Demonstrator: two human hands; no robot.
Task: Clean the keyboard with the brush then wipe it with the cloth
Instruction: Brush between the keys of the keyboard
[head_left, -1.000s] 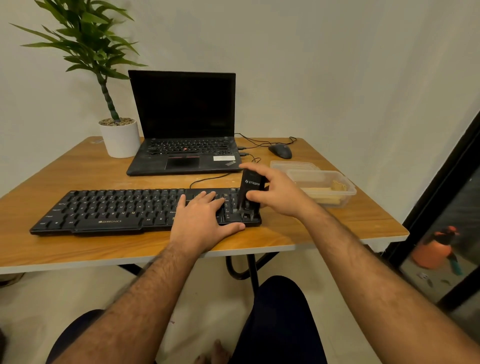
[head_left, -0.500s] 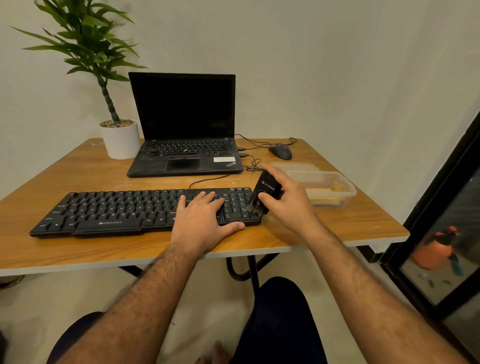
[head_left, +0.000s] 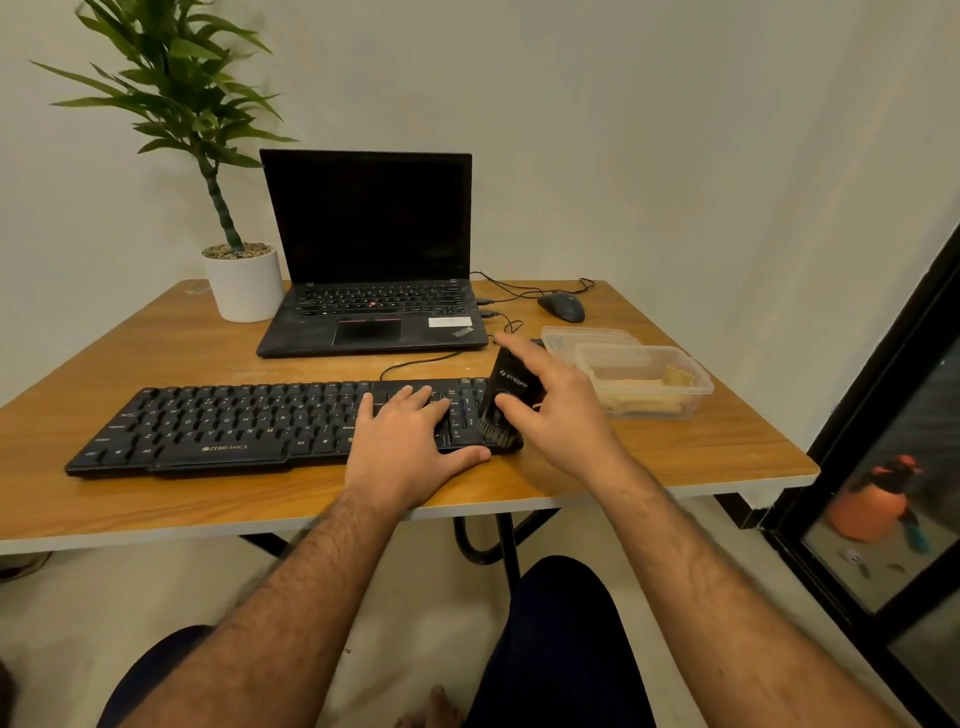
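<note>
Pinching the flat black plastic brush (head_left: 508, 391) between thumb and fingers, the right hand (head_left: 558, 410) is making its grip on the body while the index finger is stretching along the top. Its long axis is tilting, bristles pointing down and toward the person onto the right end of the long black keyboard (head_left: 270, 423), top leaning away. The left hand (head_left: 410, 447) is lying flat and relaxed on the keys just beside it. Both are sitting on the wooden surface (head_left: 156, 358), near a clear plastic container (head_left: 644, 384) and black laptop (head_left: 371, 249).
</note>
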